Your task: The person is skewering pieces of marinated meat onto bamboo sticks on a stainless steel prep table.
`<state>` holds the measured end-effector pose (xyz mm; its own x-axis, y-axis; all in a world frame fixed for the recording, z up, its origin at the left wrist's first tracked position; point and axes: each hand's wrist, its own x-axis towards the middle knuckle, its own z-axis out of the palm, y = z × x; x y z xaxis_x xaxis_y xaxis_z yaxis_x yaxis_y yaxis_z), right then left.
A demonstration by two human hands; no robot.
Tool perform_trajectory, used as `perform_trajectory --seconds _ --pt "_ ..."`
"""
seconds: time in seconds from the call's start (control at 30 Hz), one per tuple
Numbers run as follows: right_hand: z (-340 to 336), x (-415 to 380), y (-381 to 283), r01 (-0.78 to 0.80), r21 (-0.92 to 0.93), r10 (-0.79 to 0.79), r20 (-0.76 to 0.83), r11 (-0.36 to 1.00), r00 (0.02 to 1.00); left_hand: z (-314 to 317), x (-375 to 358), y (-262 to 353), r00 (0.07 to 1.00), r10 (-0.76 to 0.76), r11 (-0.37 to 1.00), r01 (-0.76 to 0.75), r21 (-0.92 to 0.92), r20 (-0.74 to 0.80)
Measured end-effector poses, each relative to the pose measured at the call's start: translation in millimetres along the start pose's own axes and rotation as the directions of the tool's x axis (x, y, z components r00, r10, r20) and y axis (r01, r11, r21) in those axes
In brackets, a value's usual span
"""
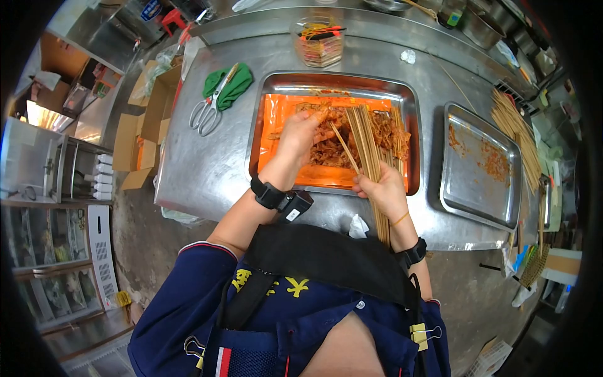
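My right hand (384, 190) is closed around a thick bundle of bamboo skewers (365, 141), upright over the front of a metal tray. One single skewer (344, 148) slants out to the left from its thumb and fingers. My left hand (299, 133) reaches over the tray, its sauce-stained fingers curled together on a piece of red-sauced meat (323, 133), partly hidden by the hand. More sauced meat (333, 154) is heaped on an orange plastic sheet (269, 135) in the deep metal tray (414, 116). Several skewers lie among the meat on the right side.
Scissors (206, 117) and a green cloth (236, 87) lie left of the tray. A clear container (319, 47) stands behind it. On the right are a sauce-smeared shallow tray (474, 195) and a pile of skewers (518, 135). A cardboard box (139, 147) stands beyond the left table edge.
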<state>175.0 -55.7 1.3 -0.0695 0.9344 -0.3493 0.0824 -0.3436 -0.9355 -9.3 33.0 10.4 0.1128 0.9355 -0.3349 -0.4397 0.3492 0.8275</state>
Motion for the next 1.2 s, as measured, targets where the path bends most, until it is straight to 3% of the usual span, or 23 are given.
perform_trajectory --seconds 0.2,0.3,0.5,0.6,0.63,0.73,1.03,1.2 --pt "1.0 0.1 -0.6 0.003 -0.029 -0.003 -0.004 1.000 1.000 1.8 -11.2 -15.4 0.998 0.065 0.998 -0.065 0.020 -0.015" --pt "0.8 1.8 1.8 0.010 -0.015 -0.010 0.001 1.000 1.000 -2.5 -10.6 -18.5 0.993 0.079 0.995 -0.084 0.051 0.086" --pt "3.0 -0.3 -3.9 0.011 -0.026 -0.011 -0.010 1.000 1.000 -9.3 -13.2 -23.1 0.990 -0.020 0.990 -0.001 0.143 0.143" --pt "1.2 -1.8 -1.9 0.001 -0.012 -0.001 -0.013 1.000 1.000 -4.0 -18.6 -34.2 0.986 0.032 0.994 -0.049 0.101 0.163" --pt "0.9 -0.9 -0.6 0.001 -0.011 -0.001 -0.016 1.000 1.000 4.5 -20.6 -34.0 0.992 0.068 0.998 -0.069 0.008 0.110" --pt "0.7 1.0 -0.9 0.002 -0.024 -0.002 -0.009 1.000 1.000 1.7 -10.2 -34.7 0.991 0.130 0.988 -0.131 0.084 0.022" --pt "0.0 0.7 1.8 0.003 -0.011 -0.003 -0.004 1.000 1.000 -3.8 14.9 -31.5 0.976 0.218 0.975 -0.217 0.053 -0.006" --pt "-1.2 0.8 -0.4 0.004 0.000 -0.004 0.007 1.000 1.000 1.6 12.6 -17.6 0.996 0.051 0.998 -0.053 -0.027 -0.074"
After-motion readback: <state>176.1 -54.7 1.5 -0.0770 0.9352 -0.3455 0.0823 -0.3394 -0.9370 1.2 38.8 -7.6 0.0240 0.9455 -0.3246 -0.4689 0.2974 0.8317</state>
